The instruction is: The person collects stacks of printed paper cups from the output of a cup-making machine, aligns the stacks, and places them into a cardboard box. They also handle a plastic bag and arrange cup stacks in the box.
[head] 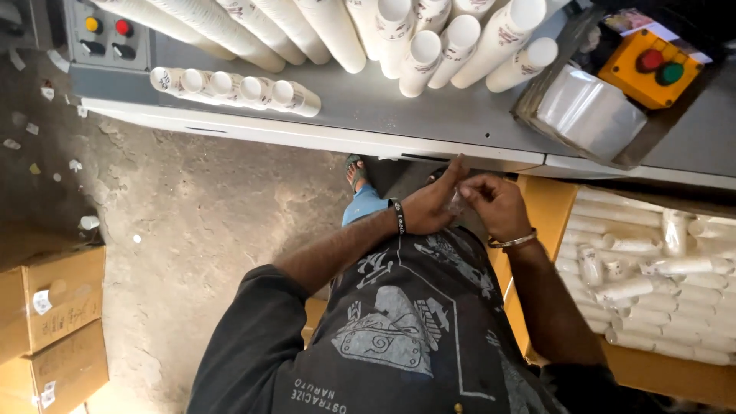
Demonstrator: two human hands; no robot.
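Two hands, entry one: what do they hold?

— Left hand (429,205), black band at the wrist: thumb and fingertips pinch a small scrap of thin clear plastic film (457,201), forefinger raised straight. Right hand (494,203), metal bangle at the wrist: fingers curled in, tips pressed on the same film. The hands nearly touch, in front of the belly, just below the edge of the grey metal machine table (368,107).

— Step in hand?

— By my reading, working the film apart between the fingertips. The film is faint, so I cannot tell how far it has parted.

— What does the next move call for?

— A light, rubbing pinch from both sides, with the sheet kept taut and not torn.

— Surroundings?

— Long stacks of white paper cups (337,31) lying on the table, and beside them a short row of the same cups (230,88). Bundle of clear plastic (590,111) in an open box. Yellow switch box with red and green buttons (652,69). Large open carton of film-wrapped cup stacks (652,268) at the right hip. Brown cardboard boxes (54,299) on the concrete floor (192,207), well apart to the left.
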